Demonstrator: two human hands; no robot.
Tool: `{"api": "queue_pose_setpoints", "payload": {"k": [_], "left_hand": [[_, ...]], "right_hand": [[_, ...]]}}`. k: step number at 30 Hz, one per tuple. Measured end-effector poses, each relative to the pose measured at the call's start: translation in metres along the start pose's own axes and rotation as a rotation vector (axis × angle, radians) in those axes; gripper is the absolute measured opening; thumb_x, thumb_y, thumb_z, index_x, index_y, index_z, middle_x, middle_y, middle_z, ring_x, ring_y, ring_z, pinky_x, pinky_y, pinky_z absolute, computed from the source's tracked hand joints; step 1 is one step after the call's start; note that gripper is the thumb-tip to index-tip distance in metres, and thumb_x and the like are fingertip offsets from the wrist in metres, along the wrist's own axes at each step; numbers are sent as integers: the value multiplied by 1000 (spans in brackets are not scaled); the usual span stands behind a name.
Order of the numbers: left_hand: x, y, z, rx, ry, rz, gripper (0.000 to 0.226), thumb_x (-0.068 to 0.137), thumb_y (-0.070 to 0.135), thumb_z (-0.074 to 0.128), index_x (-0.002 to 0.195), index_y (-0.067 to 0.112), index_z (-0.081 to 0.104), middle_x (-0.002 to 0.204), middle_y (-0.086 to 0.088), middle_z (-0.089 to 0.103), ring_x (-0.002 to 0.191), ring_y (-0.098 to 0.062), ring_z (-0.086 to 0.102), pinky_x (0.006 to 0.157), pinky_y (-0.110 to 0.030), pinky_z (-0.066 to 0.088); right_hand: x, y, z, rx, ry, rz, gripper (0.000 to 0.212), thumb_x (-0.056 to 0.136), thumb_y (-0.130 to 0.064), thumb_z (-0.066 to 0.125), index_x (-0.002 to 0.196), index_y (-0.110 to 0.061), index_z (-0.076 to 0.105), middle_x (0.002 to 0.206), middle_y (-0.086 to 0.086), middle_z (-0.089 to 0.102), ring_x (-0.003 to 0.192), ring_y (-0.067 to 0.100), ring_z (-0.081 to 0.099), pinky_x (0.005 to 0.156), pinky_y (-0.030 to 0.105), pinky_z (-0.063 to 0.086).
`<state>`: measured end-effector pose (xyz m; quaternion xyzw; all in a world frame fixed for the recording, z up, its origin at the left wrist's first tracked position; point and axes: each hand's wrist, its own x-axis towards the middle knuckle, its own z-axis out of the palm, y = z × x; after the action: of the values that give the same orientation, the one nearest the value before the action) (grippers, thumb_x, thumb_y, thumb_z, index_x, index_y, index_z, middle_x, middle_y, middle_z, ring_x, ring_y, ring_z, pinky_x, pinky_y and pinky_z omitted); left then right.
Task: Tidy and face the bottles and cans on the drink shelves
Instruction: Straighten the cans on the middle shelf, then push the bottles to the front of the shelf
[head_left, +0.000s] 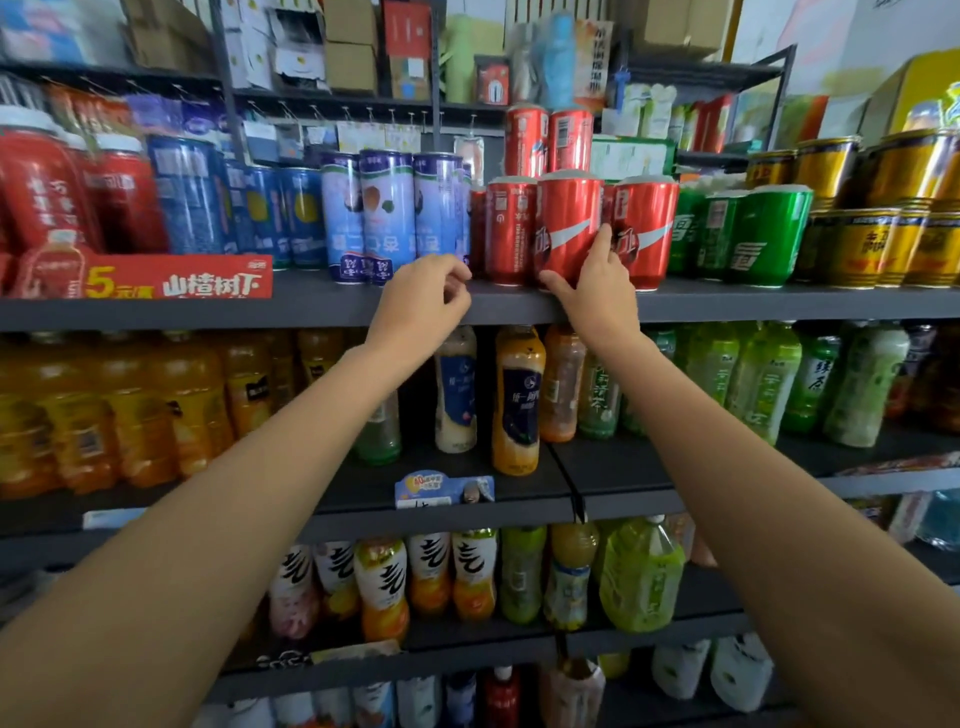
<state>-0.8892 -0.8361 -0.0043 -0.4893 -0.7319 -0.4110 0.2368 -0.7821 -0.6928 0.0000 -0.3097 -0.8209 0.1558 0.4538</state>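
Observation:
On the top drink shelf (322, 306) stands a row of red cola cans. My right hand (597, 280) grips the middle red cola can (566, 223) at its lower part, thumb under its left side and index finger up its right side. Another red can (511, 231) stands to its left and a third (647, 234) to its right. Two more red cans (548, 140) are stacked on top of the row. My left hand (423, 306) hovers at the shelf edge left of the cans, fingers loosely curled, holding nothing.
Light blue tall cans (387, 215) stand left of the cola, green cans (748, 234) and gold cans (872, 228) to the right. A red price sign (171, 283) sits far left. Lower shelves hold orange juice bottles (156, 405), green tea bottles (769, 379) and a milk tea bottle (517, 400).

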Motion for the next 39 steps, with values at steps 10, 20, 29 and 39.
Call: {"api": "queue_pose_setpoints", "payload": {"k": [10, 20, 29, 39], "left_hand": [[-30, -32, -32, 98, -66, 73, 27, 89, 6, 49, 114, 10, 59, 121, -5, 53, 115, -18, 47, 88, -16, 29], [-123, -102, -22, 152, 31, -6, 18, 83, -1, 54, 96, 6, 64, 103, -11, 55, 99, -26, 51, 87, -37, 40], [-115, -147, -16, 149, -143, -328, 37, 88, 13, 56, 124, 12, 48, 127, -11, 45, 118, -27, 46, 99, -41, 42], [-97, -170, 0, 227, -270, -303, 43, 92, 16, 51, 133, 18, 39, 136, -7, 37, 122, -23, 45, 99, -35, 40]], "right_hand": [[-33, -3, 17, 20, 163, -48, 58, 97, -11, 40, 149, -7, 13, 152, 20, 18, 138, 34, 22, 114, 43, 20], [-141, -35, 86, -2, 47, -574, 34, 79, -8, 36, 106, -2, 56, 107, 18, 54, 95, 32, 53, 76, 38, 48], [-116, -47, 166, 49, -543, 25, 55, 88, -26, 62, 132, -1, 40, 133, 18, 46, 123, 30, 46, 96, 33, 40], [-81, -42, 235, 352, -586, 419, 83, 79, -34, 73, 142, -4, 26, 140, 17, 44, 128, 32, 44, 104, 40, 40]]}}
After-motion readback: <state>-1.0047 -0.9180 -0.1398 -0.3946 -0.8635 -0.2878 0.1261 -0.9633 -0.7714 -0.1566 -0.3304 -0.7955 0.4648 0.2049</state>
